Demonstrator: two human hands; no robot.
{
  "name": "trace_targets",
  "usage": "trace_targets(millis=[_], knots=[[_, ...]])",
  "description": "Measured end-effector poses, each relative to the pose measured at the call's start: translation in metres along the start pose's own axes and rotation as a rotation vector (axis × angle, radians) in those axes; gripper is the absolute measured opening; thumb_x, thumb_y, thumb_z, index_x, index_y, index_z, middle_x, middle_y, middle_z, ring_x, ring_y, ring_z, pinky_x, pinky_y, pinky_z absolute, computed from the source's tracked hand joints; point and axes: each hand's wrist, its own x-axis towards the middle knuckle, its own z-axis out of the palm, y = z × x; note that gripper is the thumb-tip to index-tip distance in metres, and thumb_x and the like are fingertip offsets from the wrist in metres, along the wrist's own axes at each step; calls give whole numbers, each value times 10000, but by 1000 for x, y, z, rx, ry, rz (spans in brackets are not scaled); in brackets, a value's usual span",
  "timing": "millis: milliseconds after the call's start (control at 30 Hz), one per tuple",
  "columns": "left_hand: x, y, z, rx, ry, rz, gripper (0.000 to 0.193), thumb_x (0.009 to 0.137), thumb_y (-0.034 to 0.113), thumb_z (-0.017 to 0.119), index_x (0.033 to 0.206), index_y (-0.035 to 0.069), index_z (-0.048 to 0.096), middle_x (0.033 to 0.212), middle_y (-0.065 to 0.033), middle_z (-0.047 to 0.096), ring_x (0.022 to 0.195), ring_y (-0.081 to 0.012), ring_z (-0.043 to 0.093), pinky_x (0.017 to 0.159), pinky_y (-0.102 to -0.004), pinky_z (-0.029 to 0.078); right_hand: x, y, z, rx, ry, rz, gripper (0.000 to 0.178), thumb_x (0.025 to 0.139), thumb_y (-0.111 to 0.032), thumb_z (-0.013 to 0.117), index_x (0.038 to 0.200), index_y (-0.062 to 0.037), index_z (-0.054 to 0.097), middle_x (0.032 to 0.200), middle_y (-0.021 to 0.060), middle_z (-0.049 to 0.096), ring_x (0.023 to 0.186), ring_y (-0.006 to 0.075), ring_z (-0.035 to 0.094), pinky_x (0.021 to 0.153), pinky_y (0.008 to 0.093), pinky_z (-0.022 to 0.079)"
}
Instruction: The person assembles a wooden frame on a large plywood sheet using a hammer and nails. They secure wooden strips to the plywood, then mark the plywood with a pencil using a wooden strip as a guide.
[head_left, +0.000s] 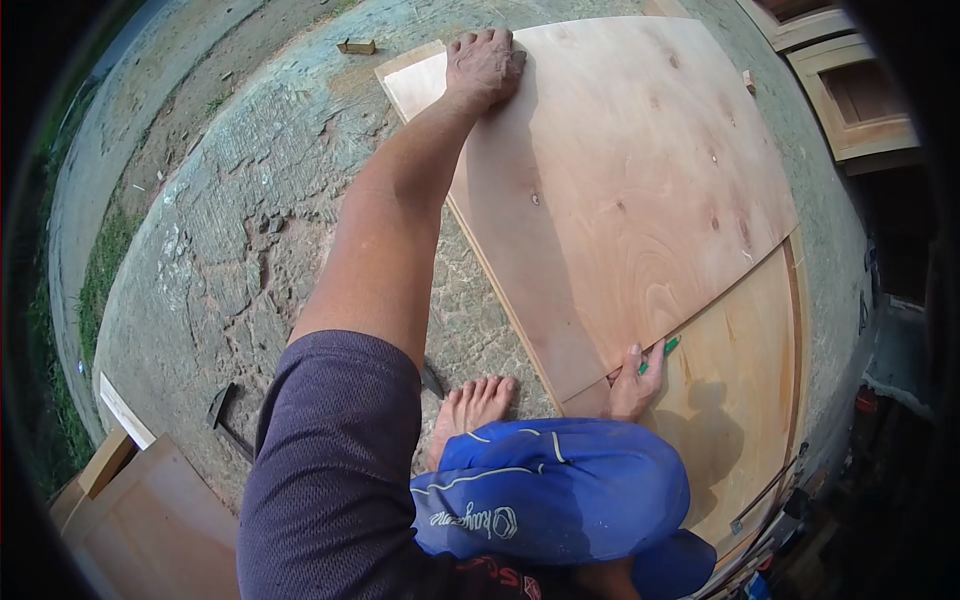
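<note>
A pale plywood sheet (620, 150) with several dark knots lies on top of a larger wooden panel (760, 320) framed with wood strips. My left hand (485, 68) is stretched to the sheet's far left corner, its fingers curled over the edge. At the sheet's near edge, my right hand (637, 382) is closed, fingertips against the edge. A slim green pen-like stick (672, 345) pokes out between its fingers. Part of that hand's palm is hidden. The near corner of the sheet leaves a strip of the lower panel showing.
My bare foot (470, 410) stands on rough, cracked concrete, with a dark hammer-like tool (222, 405) to its left. A small wood block (356, 47) lies beyond the sheet. Framed wooden doors (855, 95) are at the far right, more panels (150, 510) at the lower left.
</note>
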Motion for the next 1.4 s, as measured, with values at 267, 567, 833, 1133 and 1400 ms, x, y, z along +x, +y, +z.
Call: trace_targets(millis=[267, 567, 833, 1133, 1400], knots=[[-63, 4, -4, 133, 200, -130, 464, 985, 249, 462, 1399, 39, 468, 1575, -237, 313, 1485, -398, 242, 1199, -622, 105, -3, -5, 6, -51, 20, 0, 588, 974, -124, 583, 1518, -18, 386, 885, 58, 598, 547, 88, 461, 454, 266, 390], [-188, 21, -27, -677, 340, -577, 671, 982, 196, 535, 1554, 9, 238, 1568, -239, 343, 1469, -372, 312, 1197, -450, 250, -6, -11, 2, -39, 28, -17, 594, 994, -135, 587, 1523, 7, 358, 883, 59, 546, 586, 95, 430, 481, 271, 375], [-183, 9, -17, -544, 388, -422, 473, 1045, 149, 427, 1500, 24, 395, 1566, -215, 359, 1470, -335, 323, 1194, -377, 311, 13, 22, -4, -91, 7, -139, 614, 985, -111, 581, 1525, 38, 330, 834, 54, 525, 559, 83, 409, 454, 260, 347], [-184, 5, -17, -589, 386, -406, 458, 1076, 207, 416, 1493, 20, 408, 1556, -228, 372, 1473, -341, 321, 1213, -379, 268, -2, -12, -4, 4, -46, -52, 630, 979, -100, 571, 1530, 54, 308, 825, 48, 515, 564, 86, 425, 477, 261, 362], [-185, 1, -17, -638, 399, -410, 469, 1083, 228, 402, 1504, 21, 392, 1567, -217, 362, 1479, -320, 316, 1215, -363, 258, 0, 0, -4, 10, -42, -80, 626, 978, -116, 579, 1528, 43, 325, 855, 60, 537, 576, 103, 437, 502, 271, 386]])
